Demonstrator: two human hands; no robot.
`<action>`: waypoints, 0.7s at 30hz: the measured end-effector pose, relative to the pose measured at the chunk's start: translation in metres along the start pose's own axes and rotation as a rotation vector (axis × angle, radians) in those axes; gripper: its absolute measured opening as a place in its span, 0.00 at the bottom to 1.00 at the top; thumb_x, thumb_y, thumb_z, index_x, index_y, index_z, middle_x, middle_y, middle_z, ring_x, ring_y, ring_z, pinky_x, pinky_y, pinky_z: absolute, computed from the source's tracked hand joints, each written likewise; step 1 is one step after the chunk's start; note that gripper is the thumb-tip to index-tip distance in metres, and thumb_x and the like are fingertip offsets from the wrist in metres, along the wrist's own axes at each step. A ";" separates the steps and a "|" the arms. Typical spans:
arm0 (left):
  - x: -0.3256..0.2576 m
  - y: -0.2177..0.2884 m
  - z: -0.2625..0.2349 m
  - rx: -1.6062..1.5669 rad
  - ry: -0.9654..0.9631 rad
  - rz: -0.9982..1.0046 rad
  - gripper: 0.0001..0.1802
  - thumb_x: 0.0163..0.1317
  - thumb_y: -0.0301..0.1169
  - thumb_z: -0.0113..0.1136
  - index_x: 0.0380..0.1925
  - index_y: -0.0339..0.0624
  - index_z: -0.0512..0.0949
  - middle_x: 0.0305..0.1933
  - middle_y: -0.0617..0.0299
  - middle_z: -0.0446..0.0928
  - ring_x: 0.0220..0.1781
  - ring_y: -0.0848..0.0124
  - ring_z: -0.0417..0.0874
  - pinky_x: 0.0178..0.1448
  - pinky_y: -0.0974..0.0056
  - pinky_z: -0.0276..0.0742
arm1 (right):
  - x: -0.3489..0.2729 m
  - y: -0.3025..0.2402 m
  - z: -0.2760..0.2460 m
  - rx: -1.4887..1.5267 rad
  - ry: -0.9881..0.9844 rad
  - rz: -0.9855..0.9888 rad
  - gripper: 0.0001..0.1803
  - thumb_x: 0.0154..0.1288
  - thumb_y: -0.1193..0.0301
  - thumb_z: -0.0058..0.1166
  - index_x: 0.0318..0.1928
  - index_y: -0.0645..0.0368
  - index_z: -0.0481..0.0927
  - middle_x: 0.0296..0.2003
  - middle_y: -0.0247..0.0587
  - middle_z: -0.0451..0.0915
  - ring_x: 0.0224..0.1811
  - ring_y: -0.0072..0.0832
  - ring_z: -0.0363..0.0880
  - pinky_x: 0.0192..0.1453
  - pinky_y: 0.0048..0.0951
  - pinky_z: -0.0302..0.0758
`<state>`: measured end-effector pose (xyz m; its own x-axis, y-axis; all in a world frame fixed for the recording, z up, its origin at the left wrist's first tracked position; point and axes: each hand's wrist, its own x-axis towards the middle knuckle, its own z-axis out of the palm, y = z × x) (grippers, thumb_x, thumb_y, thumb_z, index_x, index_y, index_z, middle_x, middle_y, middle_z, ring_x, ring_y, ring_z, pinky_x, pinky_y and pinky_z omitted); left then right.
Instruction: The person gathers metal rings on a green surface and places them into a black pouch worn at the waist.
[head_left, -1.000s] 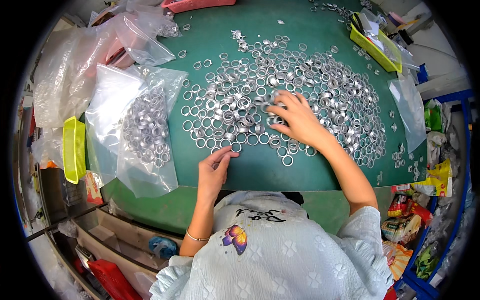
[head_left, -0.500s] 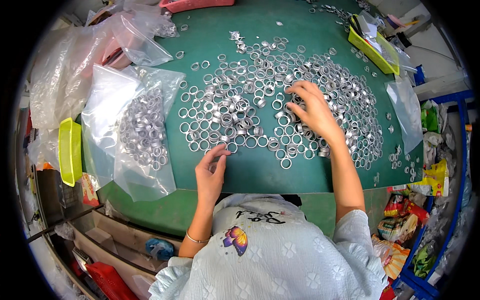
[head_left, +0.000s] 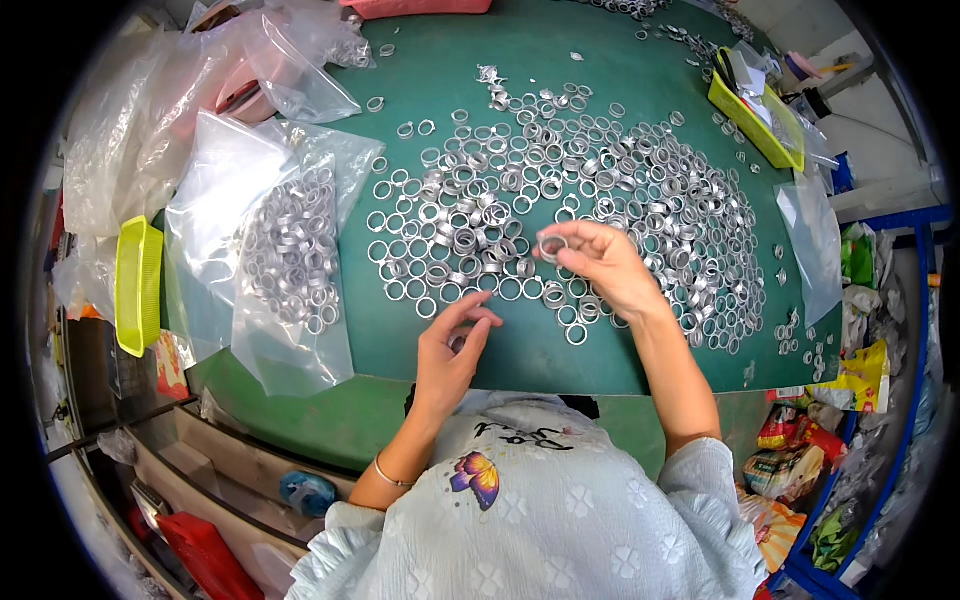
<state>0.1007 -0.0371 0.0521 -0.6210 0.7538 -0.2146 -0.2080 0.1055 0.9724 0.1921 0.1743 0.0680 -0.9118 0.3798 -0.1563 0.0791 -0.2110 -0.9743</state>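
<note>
So the right hand (head_left: 600, 265) was up off the green table (head_left: 560, 45), fingertips pinched on a single metal ring (head_left: 551, 245), holding it just above the near edge of the big spread of metal rings (head_left: 560, 200). That one ring was clear of the pile, not touching the others as far as I could see.

The left hand (head_left: 452, 350) sat closer to the body, near the table's front edge, fingers loosely curled with the thumb and forefinger drawn toward each other. There seemed to be something small and silvery tucked in there, probably another ring, but honestly couldn't tell for sure. It hovered just below the front row of rings.

The loose rings covered most of the middle and right of the table, mostly lying flat, some stacked on each other. Off to the left lay a clear plastic bag (head_left: 285, 250) stuffed with more of the same rings, with more crumpled empty-looking plastic bags (head_left: 130, 130) behind it. A yellow tray (head_left: 138, 285) stood at the far left edge, and another yellow tray (head_left: 755, 105) sat at the upper right of the table. One more clear bag (head_left: 812, 240) hung off the right side.
</note>
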 end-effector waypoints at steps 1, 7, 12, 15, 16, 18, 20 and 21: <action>0.001 0.003 0.004 -0.032 0.010 0.024 0.19 0.61 0.21 0.55 0.54 0.40 0.73 0.37 0.65 0.78 0.27 0.86 0.69 0.27 0.80 0.61 | -0.008 0.001 0.005 0.189 -0.041 0.012 0.17 0.64 0.67 0.55 0.50 0.64 0.77 0.38 0.36 0.80 0.37 0.23 0.76 0.46 0.26 0.72; 0.011 0.030 0.028 -0.032 -0.054 0.203 0.27 0.52 0.21 0.65 0.55 0.39 0.73 0.32 0.69 0.75 0.24 0.86 0.67 0.26 0.78 0.60 | -0.032 0.013 0.024 0.667 -0.166 0.260 0.22 0.71 0.57 0.43 0.46 0.66 0.77 0.40 0.43 0.80 0.38 0.24 0.77 0.44 0.25 0.72; 0.018 0.015 0.028 0.216 -0.047 0.433 0.20 0.54 0.22 0.63 0.49 0.37 0.76 0.25 0.70 0.73 0.21 0.85 0.67 0.23 0.78 0.59 | -0.035 0.008 0.036 0.554 -0.102 0.293 0.22 0.70 0.54 0.44 0.40 0.63 0.79 0.37 0.41 0.81 0.35 0.23 0.76 0.41 0.24 0.71; 0.012 0.021 0.023 -0.066 -0.010 0.119 0.13 0.58 0.24 0.59 0.44 0.35 0.77 0.23 0.69 0.72 0.17 0.84 0.65 0.20 0.78 0.59 | -0.028 0.004 0.030 0.053 -0.094 0.078 0.18 0.70 0.59 0.46 0.41 0.63 0.80 0.33 0.36 0.80 0.33 0.20 0.75 0.39 0.23 0.71; 0.008 0.024 0.020 -0.204 0.006 -0.059 0.11 0.60 0.24 0.57 0.43 0.34 0.77 0.22 0.68 0.71 0.16 0.84 0.65 0.19 0.78 0.59 | -0.023 0.003 0.028 -0.113 -0.092 0.004 0.17 0.70 0.61 0.47 0.41 0.62 0.80 0.32 0.35 0.79 0.33 0.19 0.74 0.39 0.23 0.71; 0.006 0.020 0.008 -0.459 -0.047 -0.110 0.08 0.63 0.25 0.50 0.38 0.34 0.77 0.22 0.64 0.72 0.13 0.84 0.60 0.16 0.77 0.57 | -0.006 0.005 0.026 -0.496 0.181 -0.124 0.13 0.62 0.68 0.56 0.43 0.62 0.79 0.32 0.37 0.79 0.37 0.25 0.75 0.42 0.28 0.71; 0.005 0.012 -0.005 -0.592 -0.114 -0.126 0.09 0.64 0.24 0.47 0.38 0.34 0.76 0.22 0.62 0.72 0.13 0.84 0.59 0.16 0.77 0.57 | 0.022 0.002 0.030 -0.849 0.197 -0.338 0.17 0.55 0.69 0.61 0.45 0.60 0.78 0.41 0.42 0.78 0.46 0.35 0.73 0.50 0.34 0.70; 0.003 0.010 -0.006 -0.618 -0.120 -0.177 0.12 0.61 0.21 0.43 0.40 0.34 0.75 0.26 0.60 0.73 0.13 0.82 0.60 0.15 0.76 0.56 | 0.032 0.001 0.040 -0.917 0.147 -0.466 0.19 0.52 0.68 0.62 0.47 0.58 0.78 0.46 0.43 0.75 0.52 0.40 0.69 0.54 0.38 0.67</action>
<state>0.0922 -0.0372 0.0605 -0.4563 0.8304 -0.3197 -0.7178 -0.1311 0.6838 0.1473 0.1504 0.0688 -0.8772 0.3672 0.3092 0.0637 0.7275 -0.6831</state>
